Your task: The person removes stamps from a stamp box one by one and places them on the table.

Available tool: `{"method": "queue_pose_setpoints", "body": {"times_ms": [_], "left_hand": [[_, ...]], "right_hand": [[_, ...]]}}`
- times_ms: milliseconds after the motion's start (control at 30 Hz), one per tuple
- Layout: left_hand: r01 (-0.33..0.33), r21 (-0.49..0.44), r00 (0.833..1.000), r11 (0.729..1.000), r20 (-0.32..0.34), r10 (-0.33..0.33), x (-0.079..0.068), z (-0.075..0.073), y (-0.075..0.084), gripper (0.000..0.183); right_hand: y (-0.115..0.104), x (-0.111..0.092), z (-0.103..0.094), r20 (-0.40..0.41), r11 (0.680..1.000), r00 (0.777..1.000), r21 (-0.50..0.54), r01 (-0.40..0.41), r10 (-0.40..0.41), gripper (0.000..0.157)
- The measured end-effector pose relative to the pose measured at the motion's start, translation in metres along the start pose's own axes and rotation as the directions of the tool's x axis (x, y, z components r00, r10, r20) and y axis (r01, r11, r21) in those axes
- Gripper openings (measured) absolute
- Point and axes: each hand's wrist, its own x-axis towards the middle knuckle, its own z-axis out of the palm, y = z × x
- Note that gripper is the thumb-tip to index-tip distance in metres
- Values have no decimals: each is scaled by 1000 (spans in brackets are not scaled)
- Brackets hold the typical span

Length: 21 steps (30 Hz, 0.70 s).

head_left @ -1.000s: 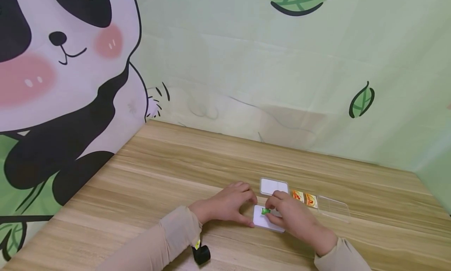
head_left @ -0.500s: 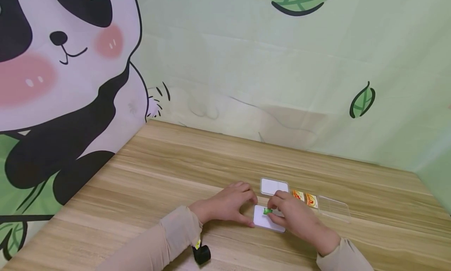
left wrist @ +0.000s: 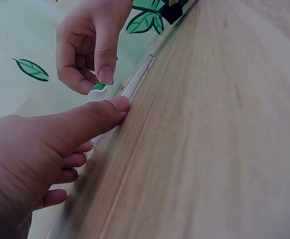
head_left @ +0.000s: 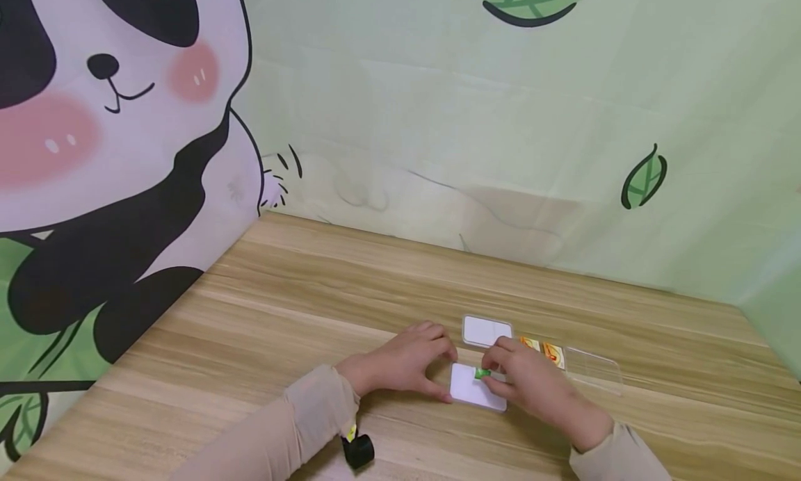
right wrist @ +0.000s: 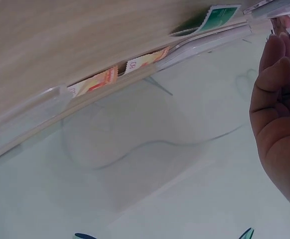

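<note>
My right hand (head_left: 532, 380) pinches a small green stamp (head_left: 480, 373) between thumb and fingertips, over a flat white case (head_left: 472, 390). In the left wrist view the stamp's pale underside (left wrist: 98, 93) curls outward; whether it touches the case I cannot tell. My left hand (head_left: 407, 359) holds the case's left side, thumb at the near corner and a forefinger at the far one. The left thumb (left wrist: 100, 117) presses against the case's edge. Another green stamp (right wrist: 220, 18), with perforated edges, shows in the right wrist view; the right hand hides it from the head view.
Two orange stamps (head_left: 553, 355) lie side by side beyond the right hand. Behind the hands is a second white-filled clear case (head_left: 487, 331). A transparent plastic piece (head_left: 593, 370) lies to the right. A black cylindrical object (head_left: 359, 452) is by the left sleeve.
The right hand has shifted slightly right, carrying the green stamp toward the right part of the white case. The left hand stays put.
</note>
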Motion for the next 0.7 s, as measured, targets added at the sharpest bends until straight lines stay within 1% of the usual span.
{"method": "queue_pose_setpoints", "body": {"times_ms": [267, 467, 700], "left_hand": [[2, 8, 1000, 1000, -4, -2, 0, -1, -1, 53], [13, -1, 1000, 1000, 10, -13, 0, -2, 1, 53], [23, -16, 1000, 1000, 19, -22, 0, -2, 2, 53]], "right_hand": [[4, 0, -5, -4, 1000, 1000, 23, 13, -13, 10], [7, -1, -6, 0, 999, 1000, 33, 16, -16, 10], [10, -5, -7, 5, 999, 1000, 35, -11, 11, 10]]}}
